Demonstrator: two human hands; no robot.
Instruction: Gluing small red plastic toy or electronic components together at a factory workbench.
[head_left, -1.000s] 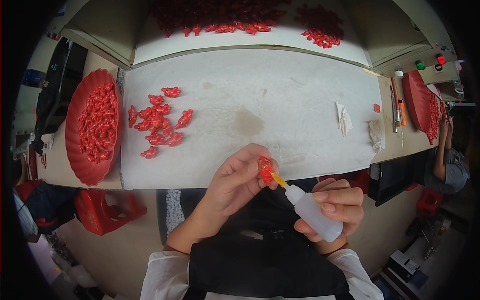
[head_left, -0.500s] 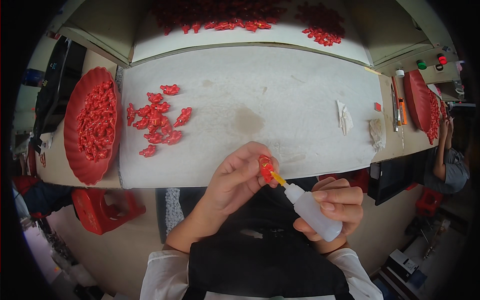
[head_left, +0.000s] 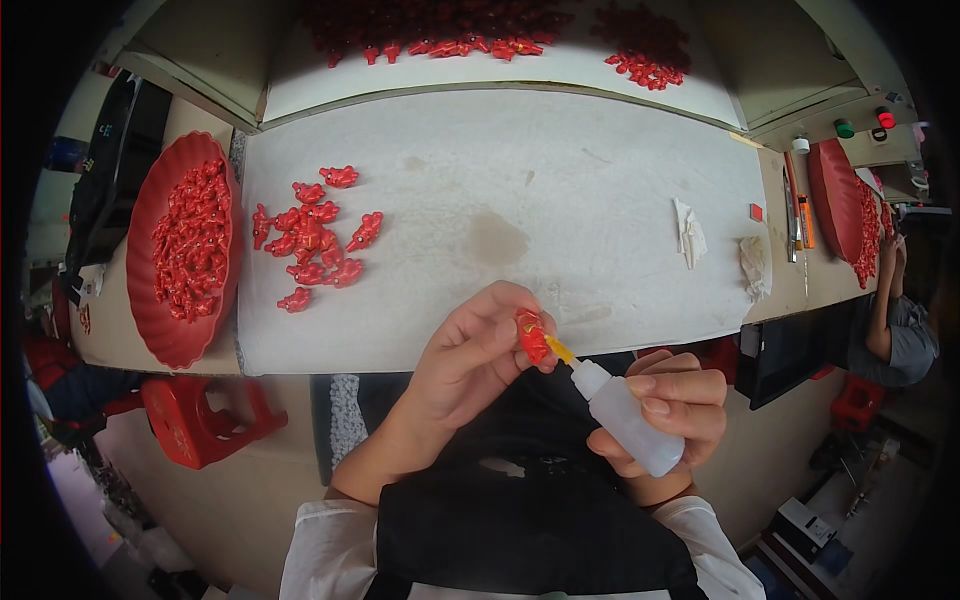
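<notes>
Between the thumb and fingers of my left hand (head_left: pixel 475 345) is a small red figurine (head_left: pixel 532 338) with yellow marks on it. My right hand (head_left: pixel 665 405) is closed round a whitish squeeze bottle (head_left: pixel 635 425), tilted so that its yellow tip (head_left: pixel 560 350) points up and left at the figurine. The tip is at or very near the figurine's lower right side; whether they touch I cannot tell. Both hands are above the table's near edge, over my black apron (head_left: pixel 530 500). To the left on the white paper lies a loose group of similar red figurines (head_left: pixel 312 238).
A red scalloped tray (head_left: pixel 140 245) heaped with figurines stands at the left. More figurines (head_left: pixel 460 47) lie in the booth at the back. Crumpled tissues (head_left: pixel 689 235) are at the right, near brushes (head_left: pixel 793 215). Red stools (head_left: pixel 195 425) stand below; another person (head_left: pixel 900 330) sits far right.
The bottle has shifted very slightly, and its tip sits a little right of where it was on the figurine. My left hand keeps nearly the same place and hold.
</notes>
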